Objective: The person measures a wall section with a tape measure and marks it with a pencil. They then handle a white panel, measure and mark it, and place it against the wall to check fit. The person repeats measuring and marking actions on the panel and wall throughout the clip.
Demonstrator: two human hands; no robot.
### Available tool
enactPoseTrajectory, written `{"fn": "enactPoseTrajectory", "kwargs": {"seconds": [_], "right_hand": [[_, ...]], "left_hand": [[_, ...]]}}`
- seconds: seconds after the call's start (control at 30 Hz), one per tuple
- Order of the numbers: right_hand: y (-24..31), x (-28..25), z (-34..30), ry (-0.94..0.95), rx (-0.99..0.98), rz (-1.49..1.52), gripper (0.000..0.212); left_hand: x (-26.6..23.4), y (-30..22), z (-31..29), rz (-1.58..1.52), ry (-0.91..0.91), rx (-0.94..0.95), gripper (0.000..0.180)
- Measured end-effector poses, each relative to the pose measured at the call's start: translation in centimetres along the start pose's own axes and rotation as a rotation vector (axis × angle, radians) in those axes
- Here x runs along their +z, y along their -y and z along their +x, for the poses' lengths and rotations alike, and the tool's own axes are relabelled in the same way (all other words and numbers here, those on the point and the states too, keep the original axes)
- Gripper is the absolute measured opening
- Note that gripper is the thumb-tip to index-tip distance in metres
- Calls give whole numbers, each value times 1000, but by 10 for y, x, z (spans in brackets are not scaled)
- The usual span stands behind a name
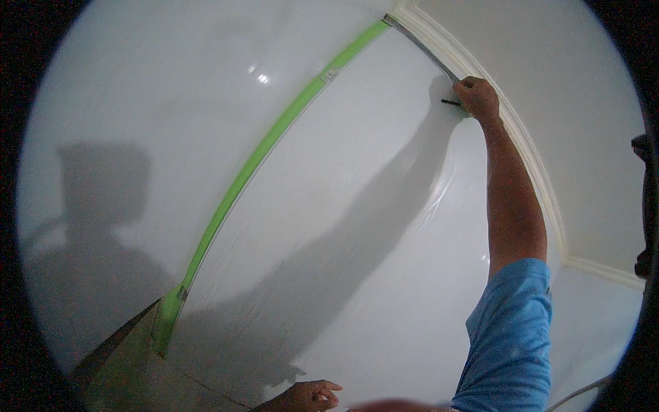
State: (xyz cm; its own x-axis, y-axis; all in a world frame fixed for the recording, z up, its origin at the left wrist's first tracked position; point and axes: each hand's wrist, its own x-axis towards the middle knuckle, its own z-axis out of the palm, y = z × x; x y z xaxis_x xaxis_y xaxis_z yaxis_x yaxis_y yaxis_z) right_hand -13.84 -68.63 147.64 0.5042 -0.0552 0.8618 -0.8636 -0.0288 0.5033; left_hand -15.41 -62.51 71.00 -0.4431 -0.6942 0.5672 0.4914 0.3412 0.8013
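Note:
My right hand (478, 99) is raised high against the white wall (329, 206), beside the cream moulding. Its fingers are closed on the end of a narrow grey strip (422, 47), which runs along the moulding up to the top of the green tape. What the strip is made of cannot be told. A thin dark stick, like a pen (450, 102), juts leftward from under the same hand. Low in view, my left hand (312, 396) is near the wall with its index finger stretched out and the others loosely bent. Nothing shows in it.
Green tape (264, 147) crosses the wall diagonally, with small grey patches (330, 75) on it. Cream moulding (532, 147) borders the pale ceiling (570, 103). At lower left stands a greenish-brown panel (127, 371). My arm's shadow falls across the wall. Dark objects (642, 206) show at the right rim.

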Motion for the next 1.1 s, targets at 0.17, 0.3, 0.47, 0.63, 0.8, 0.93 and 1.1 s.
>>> {"fn": "enactPoseTrajectory", "kwargs": {"seconds": [0.17,0.3,0.47,0.63,0.8,0.93,1.1], "right_hand": [[5,-4,-8,-9,24,-43,49],[5,-2,-9,-53,-22,-30,49],[0,4,-2,-1,48,-10,46],[-3,8,-5,-88,-29,-1,47],[-24,23,-3,-120,-22,129,45],[-52,16,-9,-136,16,160,44],[-61,-55,-139,249,39,762,42]], "left_hand": [[2,37,-12,46,-4,16,44],[2,62,-18,109,-10,6,44],[2,75,-20,12,1,-4,45],[1,85,-9,8,-42,7,44],[-11,95,-17,85,61,-221,51],[-27,102,-57,202,-20,-244,43],[-51,112,-143,158,-346,-345,42]]}}
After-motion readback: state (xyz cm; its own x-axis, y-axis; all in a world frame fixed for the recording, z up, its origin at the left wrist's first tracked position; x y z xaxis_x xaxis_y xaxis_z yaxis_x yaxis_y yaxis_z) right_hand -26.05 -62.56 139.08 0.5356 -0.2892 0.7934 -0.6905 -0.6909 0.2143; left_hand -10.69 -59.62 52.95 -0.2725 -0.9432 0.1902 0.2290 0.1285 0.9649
